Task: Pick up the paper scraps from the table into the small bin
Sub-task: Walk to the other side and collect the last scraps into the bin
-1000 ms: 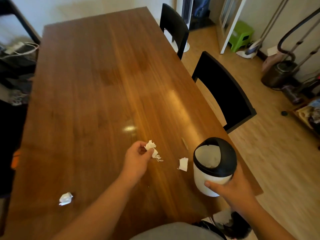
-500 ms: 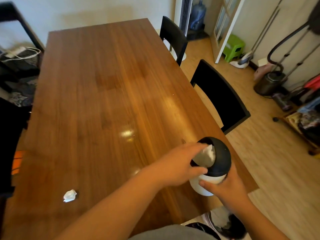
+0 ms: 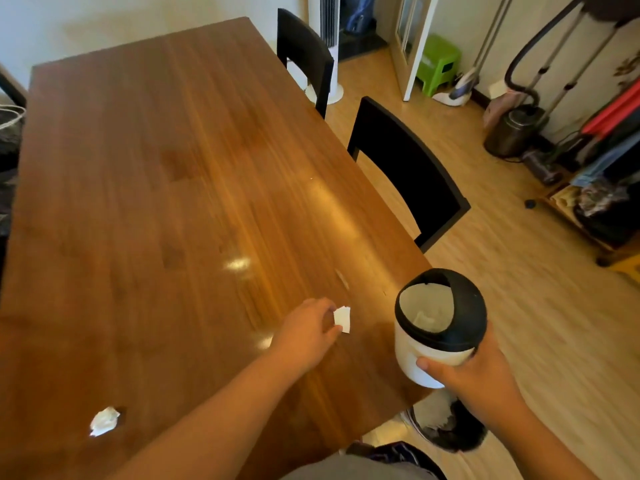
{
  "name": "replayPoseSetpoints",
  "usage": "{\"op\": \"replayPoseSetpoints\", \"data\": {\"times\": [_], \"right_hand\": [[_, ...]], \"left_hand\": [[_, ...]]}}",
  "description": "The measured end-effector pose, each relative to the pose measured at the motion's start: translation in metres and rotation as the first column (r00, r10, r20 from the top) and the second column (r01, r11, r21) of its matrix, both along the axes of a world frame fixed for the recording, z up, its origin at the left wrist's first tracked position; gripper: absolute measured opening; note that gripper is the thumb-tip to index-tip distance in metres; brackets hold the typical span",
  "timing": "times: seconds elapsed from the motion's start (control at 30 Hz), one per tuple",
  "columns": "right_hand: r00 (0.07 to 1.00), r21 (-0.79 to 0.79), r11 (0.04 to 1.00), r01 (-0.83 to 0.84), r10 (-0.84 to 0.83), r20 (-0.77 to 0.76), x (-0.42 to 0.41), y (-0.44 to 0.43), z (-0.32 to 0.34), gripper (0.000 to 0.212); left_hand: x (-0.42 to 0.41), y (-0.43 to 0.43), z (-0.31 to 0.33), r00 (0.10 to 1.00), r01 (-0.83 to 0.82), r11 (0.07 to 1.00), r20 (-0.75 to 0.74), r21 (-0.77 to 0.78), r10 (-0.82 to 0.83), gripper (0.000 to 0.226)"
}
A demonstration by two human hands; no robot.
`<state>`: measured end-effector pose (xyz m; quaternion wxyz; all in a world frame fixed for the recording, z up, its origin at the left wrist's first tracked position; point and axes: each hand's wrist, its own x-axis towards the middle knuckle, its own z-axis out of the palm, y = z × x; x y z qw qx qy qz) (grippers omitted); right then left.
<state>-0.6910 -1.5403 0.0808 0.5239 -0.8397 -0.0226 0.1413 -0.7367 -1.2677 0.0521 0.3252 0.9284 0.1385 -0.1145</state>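
We note the left hand [image 3: 308, 332] pinching a flat paper scrap [image 3: 342, 318] between thumb and fingertips, just above the counter [image 3: 145, 188]. The right hand [image 3: 474, 372] grips the small bin [image 3: 438, 323] at the counter's right edge, just beside the scrap. A crumpled scrap [image 3: 104, 420] lies well apart, near-left.

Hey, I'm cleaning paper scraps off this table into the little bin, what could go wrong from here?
1. The left hand pinches the flat scrap only by its edge, so it may slip before reaching the small bin.
2. The bin is held by the right hand past the table corner, so a missed drop would likely land on the floor.
3. The crumpled scrap lies far left near the table's front edge and is easy to overlook.
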Motion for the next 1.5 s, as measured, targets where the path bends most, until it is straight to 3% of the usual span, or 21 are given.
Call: {"op": "replayPoseSetpoints", "data": {"times": [0.1,0.2,0.33,0.6,0.67,0.73,0.83,0.97,1.07,1.13,1.17,1.2,1.23,1.27,1.3,1.33,1.37,1.5], "right_hand": [[0.999,-0.009,0.999,0.034,-0.034,-0.012,0.005,-0.014,-0.003,0.102],[0.998,-0.015,0.998,0.056,-0.057,-0.030,0.008,-0.027,-0.009,0.115],[0.995,-0.035,0.995,0.092,-0.093,-0.031,0.015,-0.035,-0.013,0.105],[0.998,-0.065,0.996,0.063,-0.065,-0.025,0.030,-0.035,-0.011,0.100],[0.998,-0.056,0.997,0.048,-0.049,-0.026,0.034,-0.031,-0.010,0.099],[0.999,-0.042,0.999,0.026,-0.027,-0.027,0.039,-0.026,-0.010,0.097],[1.000,-0.021,1.000,-0.017,0.016,-0.013,0.046,-0.019,-0.010,0.096],[0.998,-0.003,0.998,-0.065,0.065,0.017,0.052,-0.008,-0.009,0.097],[0.993,0.012,0.994,-0.110,0.109,0.035,0.056,0.001,-0.008,0.100],[0.990,0.028,0.990,-0.138,0.137,0.046,0.060,0.007,-0.009,0.098],[0.987,0.034,0.988,-0.151,0.149,0.053,0.061,0.011,-0.009,0.097],[0.985,0.040,0.986,-0.164,0.162,0.058,0.062,0.014,-0.009,0.097],[0.983,0.049,0.983,-0.178,0.175,0.061,0.063,0.018,-0.009,0.097],[0.979,0.059,0.979,-0.194,0.190,0.067,0.063,0.022,-0.008,0.097],[0.976,0.069,0.976,-0.208,0.203,0.072,0.064,0.025,-0.008,0.095],[0.974,0.077,0.973,-0.218,0.213,0.076,0.064,0.028,-0.007,0.094],[0.972,0.085,0.970,-0.226,0.220,0.077,0.065,0.030,-0.007,0.093],[0.959,0.084,0.957,-0.278,0.272,0.080,0.066,0.035,-0.009,0.102]], "left_hand": [[0.012,-0.006,-0.028,0.994,0.106,0.989,-0.051,0.105,-0.101,0.045],[0.025,-0.011,-0.051,0.977,0.203,0.963,-0.098,0.177,-0.188,0.050],[0.034,-0.016,-0.068,0.968,0.242,0.938,-0.126,0.250,-0.216,0.045],[0.031,-0.016,-0.073,0.983,0.178,0.961,-0.073,0.211,-0.167,0.020],[0.029,-0.011,-0.071,0.995,0.086,0.982,-0.065,0.167,-0.076,0.015],[0.028,-0.004,-0.065,0.992,-0.106,0.993,-0.069,0.053,0.109,0.011],[0.029,0.015,-0.045,0.928,-0.374,0.918,-0.065,-0.132,0.368,0.012],[0.040,0.040,0.006,0.799,-0.538,0.777,0.097,-0.328,0.594,0.015],[0.054,0.048,0.051,0.617,-0.568,0.693,0.327,-0.443,0.715,0.010],[0.063,0.036,0.077,0.502,-0.524,0.678,0.456,-0.516,0.735,0.009],[0.067,0.025,0.088,0.487,-0.477,0.701,0.504,-0.530,0.713,0.009],[0.070,0.011,0.095,0.537,-0.413,0.768,0.550,-0.489,0.639,0.009],[0.072,-0.003,0.096,0.670,-0.307,0.873,0.565,-0.379,0.481,0.012],[0.072,-0.018,0.094,0.823,-0.127,0.971,0.525,-0.201,0.217,0.020],[0.070,-0.031,0.088,0.909,0.106,0.994,0.408,-0.034,-0.083,0.030],[0.067,-0.040,0.080,0.917,0.285,0.957,0.275,0.052,-0.288,0.039],[0.062,-0.044,0.075,0.912,0.348,0.935,0.204,0.073,-0.356,0.044],[0.030,-0.025,0.071,0.952,0.070,0.998,0.299,0.005,-0.068,0.046]]}}
